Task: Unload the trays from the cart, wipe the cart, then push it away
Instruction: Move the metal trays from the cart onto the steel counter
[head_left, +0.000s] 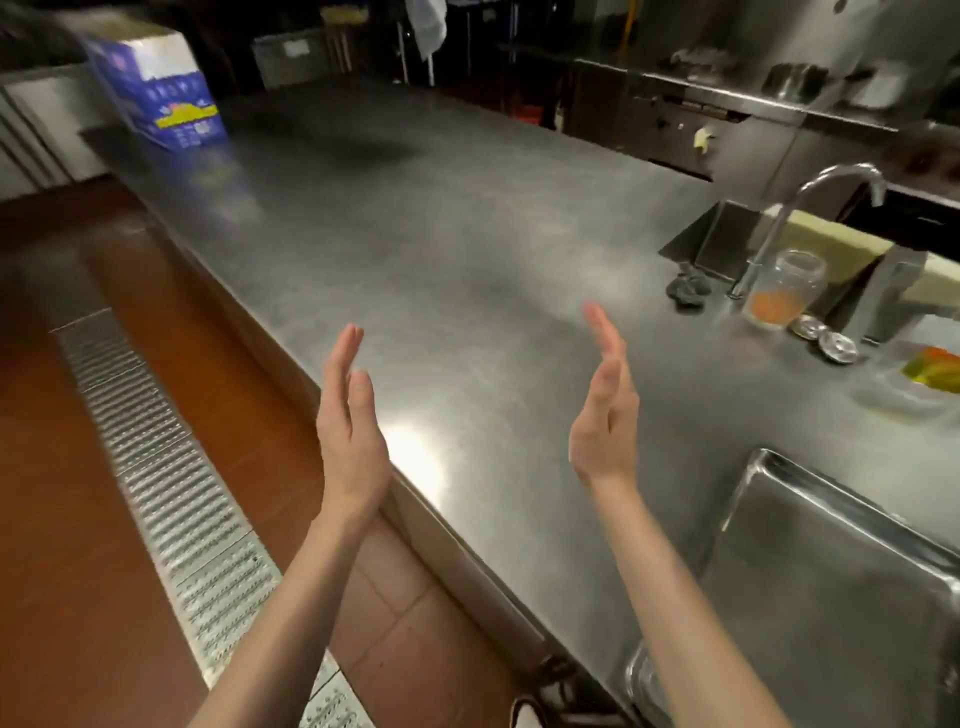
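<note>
We hold both hands up over the near edge of the brushed stainless-steel counter (467, 249), palms facing each other, well apart. Left hand (349, 415) flat, fingers straight and together, holding nothing; right hand (605, 410) the same, empty.

No cart in view, so we can't say where it is or how it looks. The only tray-like thing is the shiny rectangular steel tray (831, 587), lying flat on the counter at lower right, just beside our right forearm. It looks empty, with a raised rim, reflective and likely slippery.

Likely step: turn for the cart and the next tray. Take each tray by both short rims, keep it level, and set it beside this one, not on the clear glass jar with orange residue (784, 288) by the curved chrome tap (810, 208).
</note>
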